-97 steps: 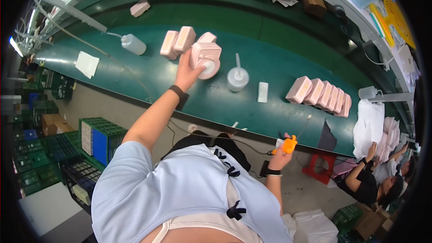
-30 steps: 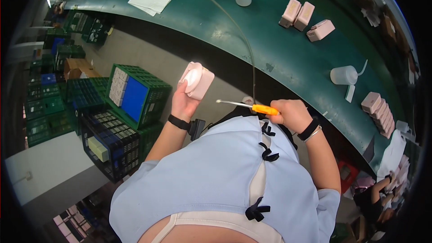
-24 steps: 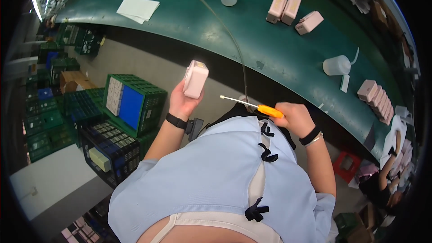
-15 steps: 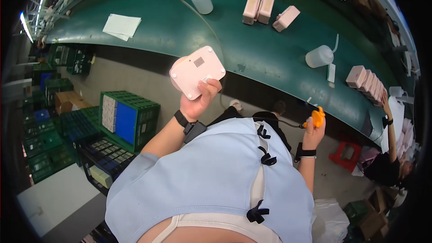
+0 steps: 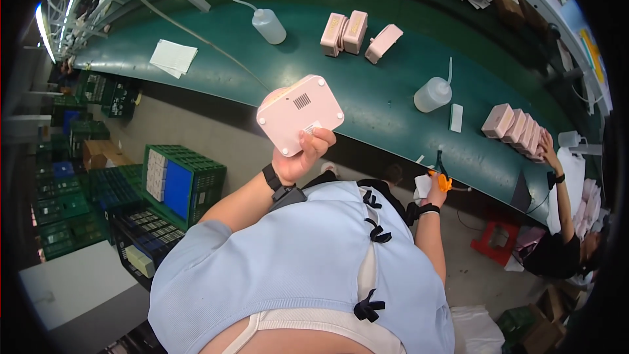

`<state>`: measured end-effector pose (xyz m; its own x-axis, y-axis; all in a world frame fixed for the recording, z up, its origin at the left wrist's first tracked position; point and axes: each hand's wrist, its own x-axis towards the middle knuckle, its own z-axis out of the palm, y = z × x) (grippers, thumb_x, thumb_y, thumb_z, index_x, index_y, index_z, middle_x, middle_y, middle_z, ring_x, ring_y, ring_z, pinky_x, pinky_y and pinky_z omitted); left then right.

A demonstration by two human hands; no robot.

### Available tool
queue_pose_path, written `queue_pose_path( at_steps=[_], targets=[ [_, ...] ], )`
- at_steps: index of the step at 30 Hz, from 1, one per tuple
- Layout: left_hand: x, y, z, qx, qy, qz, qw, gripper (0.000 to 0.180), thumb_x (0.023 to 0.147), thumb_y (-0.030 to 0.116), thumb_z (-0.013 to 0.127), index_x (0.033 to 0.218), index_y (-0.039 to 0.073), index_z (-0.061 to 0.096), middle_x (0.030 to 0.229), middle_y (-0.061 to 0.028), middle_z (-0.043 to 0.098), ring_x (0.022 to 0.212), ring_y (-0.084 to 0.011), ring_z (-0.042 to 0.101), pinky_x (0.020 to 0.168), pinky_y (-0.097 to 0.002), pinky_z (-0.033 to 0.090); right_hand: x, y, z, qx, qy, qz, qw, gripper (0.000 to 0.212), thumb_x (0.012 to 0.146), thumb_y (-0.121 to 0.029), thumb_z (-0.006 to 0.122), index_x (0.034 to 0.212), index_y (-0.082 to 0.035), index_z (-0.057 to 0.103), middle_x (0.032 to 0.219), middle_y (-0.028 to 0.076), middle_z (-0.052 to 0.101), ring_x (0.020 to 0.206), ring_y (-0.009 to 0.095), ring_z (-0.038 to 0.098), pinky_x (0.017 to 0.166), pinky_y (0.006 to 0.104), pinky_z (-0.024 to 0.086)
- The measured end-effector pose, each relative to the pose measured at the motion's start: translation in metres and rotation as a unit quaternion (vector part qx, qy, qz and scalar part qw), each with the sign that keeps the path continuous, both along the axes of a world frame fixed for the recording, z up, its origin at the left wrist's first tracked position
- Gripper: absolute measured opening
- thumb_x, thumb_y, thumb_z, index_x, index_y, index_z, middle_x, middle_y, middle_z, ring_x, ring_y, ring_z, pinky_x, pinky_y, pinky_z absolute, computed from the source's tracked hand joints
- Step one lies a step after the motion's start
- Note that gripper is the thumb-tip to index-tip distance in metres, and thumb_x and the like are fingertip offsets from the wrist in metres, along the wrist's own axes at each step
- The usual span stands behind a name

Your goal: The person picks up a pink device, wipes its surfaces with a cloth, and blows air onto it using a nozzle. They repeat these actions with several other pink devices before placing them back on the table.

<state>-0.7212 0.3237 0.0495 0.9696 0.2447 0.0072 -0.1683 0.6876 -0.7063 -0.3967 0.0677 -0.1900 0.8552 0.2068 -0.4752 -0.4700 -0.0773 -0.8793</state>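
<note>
My left hand [image 5: 298, 160] grips a pink box-shaped device [image 5: 298, 115] by its lower edge, above the bench's near edge. Its underside faces me, with round white feet at the corners, a dark slotted vent and a small white label. At the bench edge on the right, my right hand [image 5: 435, 195] is closed round an orange tool [image 5: 445, 182] with a dark tip; its exact kind is unclear. A white cloth or paper [image 5: 421, 188] shows beside that hand; whether the fingers hold it too cannot be told.
On the green bench [image 5: 216, 69] stand two squeeze bottles [image 5: 268, 26], several pink devices [image 5: 354, 31], white sheets [image 5: 173, 58] and a small white block [image 5: 457, 118]. At right, a co-worker's hand [image 5: 548, 147] touches a row of pink devices [image 5: 514, 128]. Green crates [image 5: 209, 183] stand at left.
The view has shifted. My right hand and the orange tool have moved left, the tool has turned, and a white cloth or paper now shows beside it. My left hand still holds the pink device.
</note>
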Motion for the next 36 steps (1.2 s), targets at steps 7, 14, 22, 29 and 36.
queue_pose_path(
  at_steps=[7,14,22,29,36],
  targets=[
    [0.034,0.013,0.016,0.339,0.242,0.006,0.909,0.063,0.098,0.027,0.053,0.151,0.007,0.025,0.123,-0.0149,0.05,0.105,-0.0262,0.058,0.096,-0.0398,0.052,0.009,-0.033,0.019,-0.119,0.158,0.301,0.933,0.019,0.089,-0.014,0.071,0.101,-0.001,0.067,0.093,0.006,0.069,0.082,0.016,0.066,0.073,0.0281,0.052],
    [0.116,0.004,0.046,0.687,0.332,-0.065,0.643,0.081,0.084,0.005,0.07,0.151,0.006,0.024,0.139,-0.0193,0.048,0.127,-0.0258,0.051,0.107,-0.0385,0.042,-0.007,0.018,0.218,0.044,-0.064,0.46,0.885,0.037,0.09,-0.016,0.069,0.123,-0.001,0.06,0.107,0.007,0.066,0.099,0.014,0.061,0.088,0.0283,0.048],
    [0.258,-0.028,0.046,0.782,0.119,-0.285,0.541,0.075,0.087,0.007,0.068,0.149,0.005,0.025,0.125,-0.0151,0.061,0.114,-0.0237,0.061,0.098,-0.0374,0.05,0.062,-0.012,0.308,0.092,-0.346,0.433,0.827,0.061,0.078,-0.003,0.067,0.137,-0.003,0.052,0.139,0.014,0.053,0.133,0.024,0.046,0.106,0.0333,0.039],
    [0.362,-0.089,0.002,0.557,0.134,-0.45,0.685,0.059,0.097,0.029,0.058,0.145,0.001,0.036,0.124,-0.0191,0.063,0.109,-0.0266,0.065,0.094,-0.039,0.053,0.124,-0.084,0.312,-0.06,-0.401,0.451,0.795,0.061,0.07,-0.005,0.072,0.129,0.0,0.058,0.128,0.016,0.062,0.12,0.026,0.059,0.099,0.0326,0.045],
    [0.369,-0.081,0.029,0.572,0.097,-0.421,0.697,0.058,0.099,0.039,0.054,0.136,-0.004,0.046,0.118,-0.0246,0.065,0.1,-0.0277,0.069,0.087,-0.038,0.057,0.246,-0.159,0.217,-0.047,-0.277,0.06,0.958,0.049,0.078,-0.009,0.076,0.122,0.006,0.062,0.111,0.009,0.067,0.097,0.014,0.061,0.087,0.0284,0.049]
  ],
)
